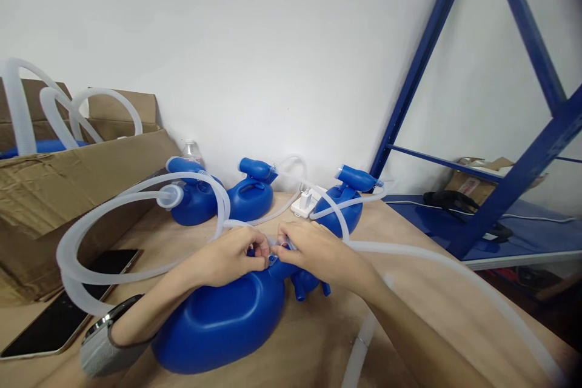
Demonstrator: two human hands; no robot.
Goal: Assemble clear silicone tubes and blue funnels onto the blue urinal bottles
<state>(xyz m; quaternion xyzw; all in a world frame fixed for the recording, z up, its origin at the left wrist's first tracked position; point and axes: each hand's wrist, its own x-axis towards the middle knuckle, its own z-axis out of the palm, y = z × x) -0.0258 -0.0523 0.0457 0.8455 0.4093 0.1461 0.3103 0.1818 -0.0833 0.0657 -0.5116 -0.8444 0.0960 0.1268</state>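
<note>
A blue plastic urinal bottle (222, 321) lies on the table in front of me, with its moulded handle facing up. At its neck, my left hand (231, 254) comes in from the left, thumb and fingers closed in a pinch. Opposite it, my right hand (316, 250) is also closed, its bent fingertips almost meeting the left ones. Between the fingertips shows a small clear piece (273, 259) at the neck. My fingers partly hide it. Just beyond the neck and partly under my right hand are blue tube-like plastic parts (305, 285).
Several more blue bottles (250, 197) with pale hoses (431, 253) stand toward the wall. A cardboard box (91, 182), a phone (59, 321) and a looping hose are on the left. Behind is a white power strip (302, 203); a blue metal rack (504, 194) stands right.
</note>
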